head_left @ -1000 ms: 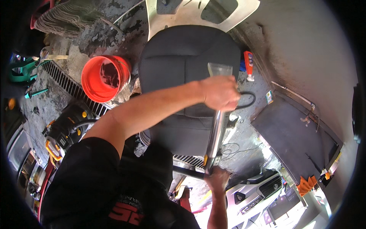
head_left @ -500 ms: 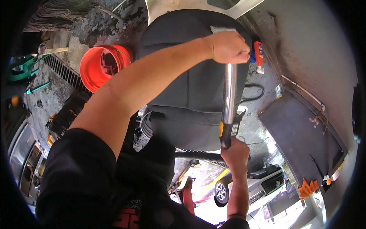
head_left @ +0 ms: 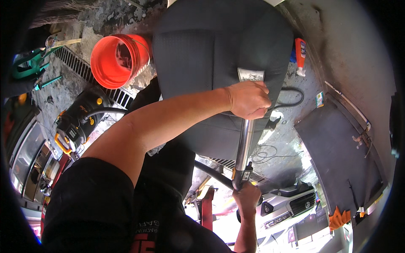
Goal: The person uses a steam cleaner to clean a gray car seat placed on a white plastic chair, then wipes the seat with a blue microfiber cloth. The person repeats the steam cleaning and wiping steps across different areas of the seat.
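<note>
Vacuum wand (head_left: 244, 145), right of centre, over a dark seat (head_left: 185, 55) at upper centre.
Left hand (head_left: 251, 100) closed around the wand just below its clear nozzle (head_left: 251, 75); right hand (head_left: 247, 196), lower right of centre, wrapped around its handle (head_left: 238, 181).

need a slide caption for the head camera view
Left hand near the clear nozzle, right hand by the black hose, gripping a metal wand over a black padded seat.
</note>
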Demonstrator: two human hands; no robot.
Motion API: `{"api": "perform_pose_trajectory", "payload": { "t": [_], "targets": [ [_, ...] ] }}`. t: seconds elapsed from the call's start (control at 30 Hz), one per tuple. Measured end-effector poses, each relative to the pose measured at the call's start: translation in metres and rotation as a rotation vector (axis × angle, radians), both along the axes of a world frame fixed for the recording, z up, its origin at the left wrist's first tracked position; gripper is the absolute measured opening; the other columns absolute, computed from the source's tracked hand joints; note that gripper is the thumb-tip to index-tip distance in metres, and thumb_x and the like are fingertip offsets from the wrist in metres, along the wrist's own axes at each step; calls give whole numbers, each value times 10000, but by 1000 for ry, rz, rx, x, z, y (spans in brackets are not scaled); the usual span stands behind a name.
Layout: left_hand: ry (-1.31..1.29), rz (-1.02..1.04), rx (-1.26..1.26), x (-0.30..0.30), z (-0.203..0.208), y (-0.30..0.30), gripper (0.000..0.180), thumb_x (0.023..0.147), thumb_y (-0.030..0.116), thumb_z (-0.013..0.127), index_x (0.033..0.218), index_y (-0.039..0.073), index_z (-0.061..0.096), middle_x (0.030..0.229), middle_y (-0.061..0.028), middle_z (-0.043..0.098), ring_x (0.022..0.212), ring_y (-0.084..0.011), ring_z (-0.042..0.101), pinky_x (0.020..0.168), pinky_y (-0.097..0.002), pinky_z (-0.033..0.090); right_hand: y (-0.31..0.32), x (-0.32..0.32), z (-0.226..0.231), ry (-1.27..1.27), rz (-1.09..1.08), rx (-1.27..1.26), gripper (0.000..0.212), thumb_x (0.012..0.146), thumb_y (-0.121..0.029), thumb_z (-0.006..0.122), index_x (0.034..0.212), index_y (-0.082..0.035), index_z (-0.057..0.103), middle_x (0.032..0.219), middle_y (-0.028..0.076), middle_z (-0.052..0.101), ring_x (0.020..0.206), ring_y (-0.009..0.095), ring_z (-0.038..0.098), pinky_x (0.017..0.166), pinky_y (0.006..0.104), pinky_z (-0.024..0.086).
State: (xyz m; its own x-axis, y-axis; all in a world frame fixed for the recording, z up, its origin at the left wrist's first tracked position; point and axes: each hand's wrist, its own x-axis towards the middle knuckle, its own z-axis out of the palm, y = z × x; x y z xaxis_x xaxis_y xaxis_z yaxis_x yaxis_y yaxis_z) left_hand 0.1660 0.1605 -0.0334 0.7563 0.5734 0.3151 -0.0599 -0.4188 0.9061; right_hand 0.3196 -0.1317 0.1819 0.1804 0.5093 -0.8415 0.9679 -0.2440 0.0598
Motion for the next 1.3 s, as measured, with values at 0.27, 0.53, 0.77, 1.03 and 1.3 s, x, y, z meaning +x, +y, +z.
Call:
{"api": "perform_pose_trajectory", "payload": {
  "t": [0.27,0.53,0.77,1.03,1.3],
  "targets": [
    [26,-150,-78,37,0,-56,228,900,182,648,700,80,605,708,-91,645,804,-305,612,914,-433,512,-35,-15,28,-47,-204,-137,166,819,-194,771,804,-31,743,770,232,745,774,455,747,736,549,580],
    [183,-359,-66,66,-19,-81,301,984,239,586,734,79,633,738,-104,656,861,-304,649,995,-430,514,-74,-38,10,5,-402,-89,89,806,-142,742,800,-60,776,743,189,752,697,414,750,691,507,598],
    [128,-409,-26,49,-23,-69,278,938,256,610,722,84,638,760,-100,682,902,-308,662,1006,-434,520,-92,-67,-31,37,-445,-95,93,799,-131,700,796,-94,786,758,175,765,743,389,774,753,506,614],
    [125,-495,-20,4,-5,-109,275,941,263,644,743,72,636,765,-95,671,869,-306,657,1023,-431,499,-132,-124,-3,184,-518,-273,219,860,-256,749,967,-65,768,882,191,772,840,427,762,835,531,591],
    [48,-492,125,-31,-21,-136,227,880,192,709,713,102,586,716,-49,604,791,-265,600,916,-394,497,-101,-36,-79,397,-714,53,587,974,-365,824,1466,-119,619,1372,175,679,1325,301,655,1102,441,528]
  ]
}}
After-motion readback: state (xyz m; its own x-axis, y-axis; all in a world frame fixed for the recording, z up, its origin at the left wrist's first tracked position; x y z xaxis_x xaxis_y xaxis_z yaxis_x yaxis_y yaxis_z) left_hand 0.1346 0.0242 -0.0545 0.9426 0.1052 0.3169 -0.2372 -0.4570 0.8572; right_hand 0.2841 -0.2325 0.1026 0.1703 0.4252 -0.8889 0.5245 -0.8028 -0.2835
